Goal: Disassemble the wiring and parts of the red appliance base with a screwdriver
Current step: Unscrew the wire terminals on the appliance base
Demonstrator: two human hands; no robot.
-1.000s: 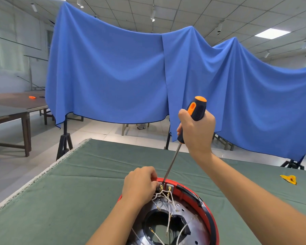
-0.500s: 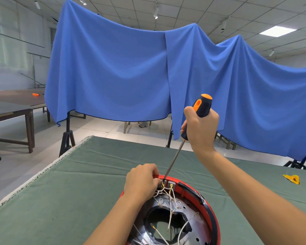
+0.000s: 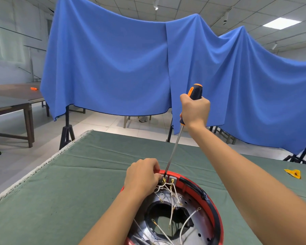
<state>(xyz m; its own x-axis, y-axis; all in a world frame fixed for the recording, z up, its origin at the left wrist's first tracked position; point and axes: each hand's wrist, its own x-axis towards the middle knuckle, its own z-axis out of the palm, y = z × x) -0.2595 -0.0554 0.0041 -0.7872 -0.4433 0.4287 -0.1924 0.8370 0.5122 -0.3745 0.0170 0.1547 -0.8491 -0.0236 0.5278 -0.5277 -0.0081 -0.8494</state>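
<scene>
Low in the middle of the frame, the red appliance base [image 3: 216,214] lies open-side up on the green table cover [image 3: 64,188], white wires [image 3: 171,193] spilling across its metal inside. The left hand [image 3: 141,175] is curled over the base's far rim, fingers closed at the wire terminals. Above it, the right hand [image 3: 195,110] fists the orange-and-black screwdriver [image 3: 175,147], whose slanted tip meets the brass terminals beside the left fingers.
</scene>
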